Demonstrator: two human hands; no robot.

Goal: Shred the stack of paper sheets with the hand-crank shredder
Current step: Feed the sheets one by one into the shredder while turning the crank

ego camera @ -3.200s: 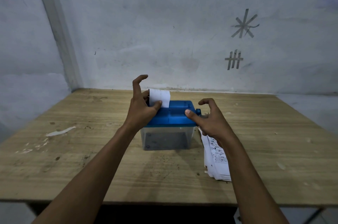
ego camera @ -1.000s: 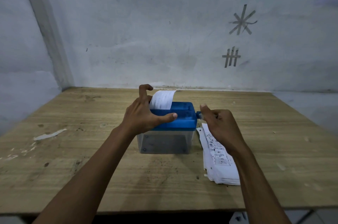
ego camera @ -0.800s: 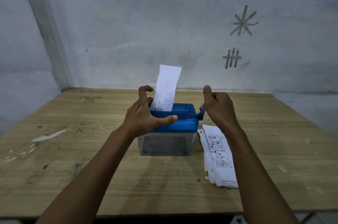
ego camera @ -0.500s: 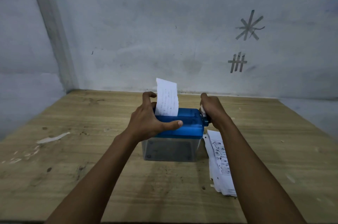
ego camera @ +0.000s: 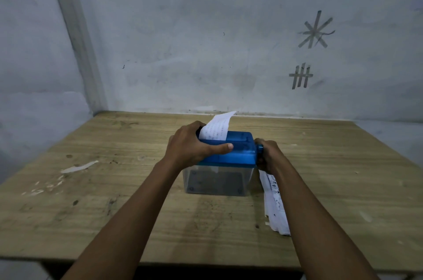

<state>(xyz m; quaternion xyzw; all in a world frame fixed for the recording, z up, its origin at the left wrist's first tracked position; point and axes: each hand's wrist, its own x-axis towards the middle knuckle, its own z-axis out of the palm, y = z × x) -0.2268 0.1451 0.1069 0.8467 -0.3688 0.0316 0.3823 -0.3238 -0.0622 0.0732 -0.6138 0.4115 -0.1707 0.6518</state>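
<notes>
Under the left hand, gripping tight, sits the small blue plastic shredder; the right hand clutches its blue crank. Just behind that left grip, the white printed sheet leans, so it could jam.

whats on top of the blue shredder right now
A white printed paper sheet stands in the blue plastic hand-crank shredder, top curling over. The left hand grips it, thumb across the front. The feed slot is hidden behind hand and sheet.
</notes>
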